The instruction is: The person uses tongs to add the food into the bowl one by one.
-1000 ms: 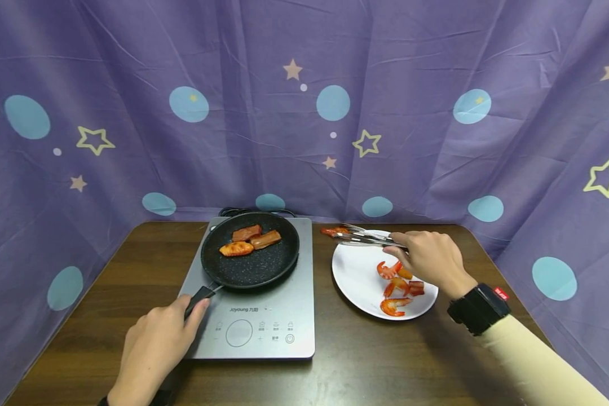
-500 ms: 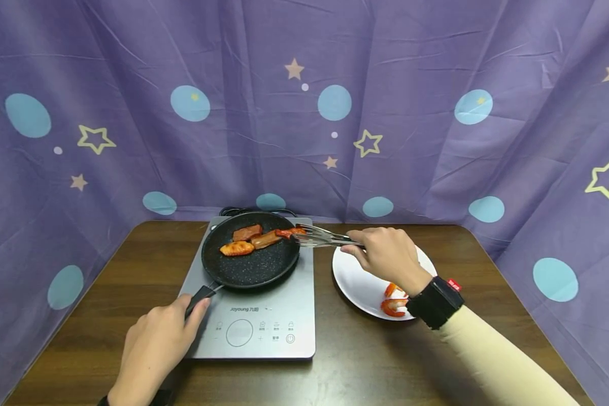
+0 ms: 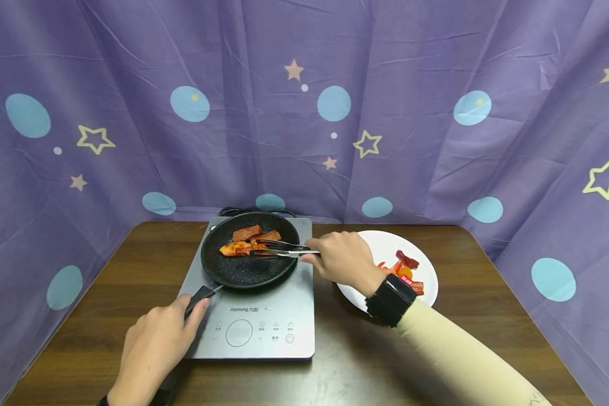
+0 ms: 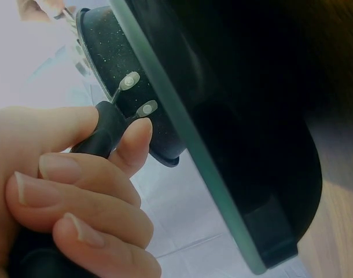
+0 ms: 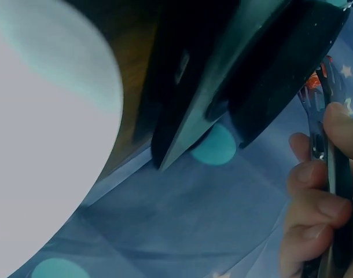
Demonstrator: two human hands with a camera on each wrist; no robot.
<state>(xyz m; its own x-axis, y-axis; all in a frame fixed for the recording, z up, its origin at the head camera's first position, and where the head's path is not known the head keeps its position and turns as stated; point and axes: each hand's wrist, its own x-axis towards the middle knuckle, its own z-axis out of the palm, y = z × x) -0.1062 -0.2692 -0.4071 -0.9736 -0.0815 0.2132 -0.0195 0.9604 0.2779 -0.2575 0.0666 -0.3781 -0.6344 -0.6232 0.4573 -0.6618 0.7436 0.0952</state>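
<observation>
My left hand (image 3: pixel 157 341) grips the black handle (image 3: pixel 199 300) of a speckled frying pan (image 3: pixel 248 275); in the left wrist view its fingers curl round that handle (image 4: pixel 104 130). Metal tongs (image 3: pixel 286 252) are held in my right hand (image 3: pixel 342 258), their tips reaching into the pan. A glossy orange-red piece of food (image 3: pixel 246 250) lies at the tips; in the right wrist view, red food (image 5: pixel 313 80) shows between the prongs. Beside it in the pan are a browned chicken wing (image 3: pixel 228 248) and two brown meat strips, one at the back (image 3: pixel 247 232).
The pan sits on a silver induction cooker (image 3: pixel 264 344). To its right stands a white plate (image 3: pixel 375 239) bearing shrimp (image 3: pixel 388 268), a dark red piece (image 3: pixel 407 259) and other food, partly behind my right wrist. A purple curtain (image 3: pixel 304 186) hangs behind the wooden table (image 3: pixel 106 293).
My right hand has moved left from above the plate to the pan, carrying the reddish piece in the tongs down beside the wing. My left hand and the pan stay put.
</observation>
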